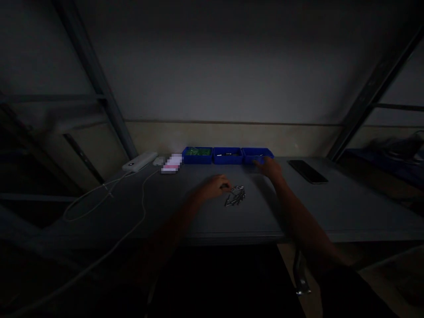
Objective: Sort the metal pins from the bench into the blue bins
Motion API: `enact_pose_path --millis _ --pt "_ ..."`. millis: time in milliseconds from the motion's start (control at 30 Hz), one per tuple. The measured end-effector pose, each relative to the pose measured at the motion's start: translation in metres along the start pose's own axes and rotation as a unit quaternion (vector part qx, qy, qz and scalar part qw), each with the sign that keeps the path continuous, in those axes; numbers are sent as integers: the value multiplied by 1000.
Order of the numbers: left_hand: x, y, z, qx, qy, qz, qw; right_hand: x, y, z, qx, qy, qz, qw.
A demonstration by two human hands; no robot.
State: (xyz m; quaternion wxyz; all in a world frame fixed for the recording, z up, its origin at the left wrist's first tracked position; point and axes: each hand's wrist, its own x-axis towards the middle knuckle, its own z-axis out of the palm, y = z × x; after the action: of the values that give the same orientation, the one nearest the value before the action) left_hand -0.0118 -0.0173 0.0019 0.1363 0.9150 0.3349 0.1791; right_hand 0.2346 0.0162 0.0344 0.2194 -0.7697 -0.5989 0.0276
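Observation:
Several small slim metal pieces (236, 195) lie in a loose cluster on the grey table; their exact kind is too dark to make out. My left hand (217, 185) is at the cluster's left edge, its fingers curled and pinched together; what they hold, if anything, is hidden. At the front edge of the right blue bin (272, 154) is my right hand (270, 167), its fingers drawn together and pointing left. Dimness and blur hide what is between them. A few thin pieces show inside that bin.
Left of it stand a middle blue bin (228, 160) with small metal parts and a left blue bin (198, 160) with green packets. A black phone (308, 171) lies at right. A lit phone (172, 163), white power bank (139, 162) and white cable (144, 194) are at left.

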Motion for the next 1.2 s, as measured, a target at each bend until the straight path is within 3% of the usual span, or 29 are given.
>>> enact_pose_path --millis 100,233,367,500,833,1000,1200 --pt "1 -2 1 -9 15 -21 1000 -9 -12 12 59 -30 -118 991" --pt "2 -7 -1 -47 89 -89 991 -24 -36 26 142 -107 -282 943" --pt "1 -15 -6 -73 167 -157 971 -37 -50 40 186 -151 -362 901" --pt "1 -18 -7 -105 193 -186 958 -42 -54 44 162 -127 -387 899" --pt "2 -15 -3 -106 190 -162 963 -42 -56 34 129 -60 -393 908" --pt "3 -15 -1 -147 203 -150 956 -41 -56 38 143 -54 -366 918" --pt "3 -14 -3 -109 214 -146 960 -42 -59 39 210 -81 -346 911"
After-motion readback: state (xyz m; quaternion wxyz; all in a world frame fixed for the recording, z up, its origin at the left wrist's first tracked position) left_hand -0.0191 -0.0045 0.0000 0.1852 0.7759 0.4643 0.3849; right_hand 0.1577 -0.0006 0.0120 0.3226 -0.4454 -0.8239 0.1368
